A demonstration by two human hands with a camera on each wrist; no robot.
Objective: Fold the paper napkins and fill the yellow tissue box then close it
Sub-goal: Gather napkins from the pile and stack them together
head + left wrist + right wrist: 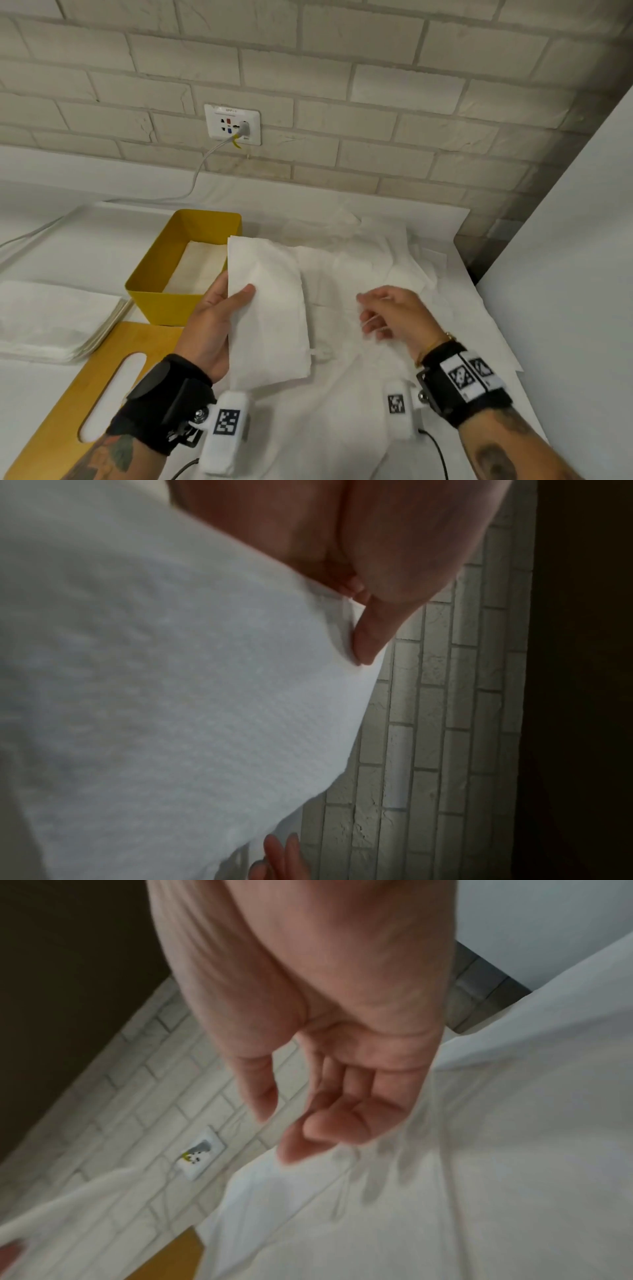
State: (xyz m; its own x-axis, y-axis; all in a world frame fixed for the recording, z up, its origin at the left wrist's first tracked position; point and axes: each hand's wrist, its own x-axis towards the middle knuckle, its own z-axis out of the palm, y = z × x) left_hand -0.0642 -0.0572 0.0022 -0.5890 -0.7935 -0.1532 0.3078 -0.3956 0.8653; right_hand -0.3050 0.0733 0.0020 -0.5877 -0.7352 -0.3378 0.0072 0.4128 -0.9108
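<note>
My left hand (pixel 219 308) holds a folded white napkin (pixel 270 308) by its left edge, thumb on top, just right of the open yellow tissue box (pixel 161 301). The box has white napkins lying on its bottom. In the left wrist view the folded napkin (pixel 171 696) fills the frame with my thumb (pixel 369 637) pressed on its edge. My right hand (pixel 390 315) hovers over the loose unfolded napkins (pixel 376 260), fingers loosely curled and holding nothing. The right wrist view shows the right hand (pixel 325 1118) empty above the napkins (pixel 479 1177).
A stack of flat napkins (pixel 51 318) lies at the left. The wooden lid (pixel 85 394) with an oval slot lies in front of the box. A brick wall with a socket (pixel 233 125) and cable stands behind; a white panel (pixel 565 274) rises at the right.
</note>
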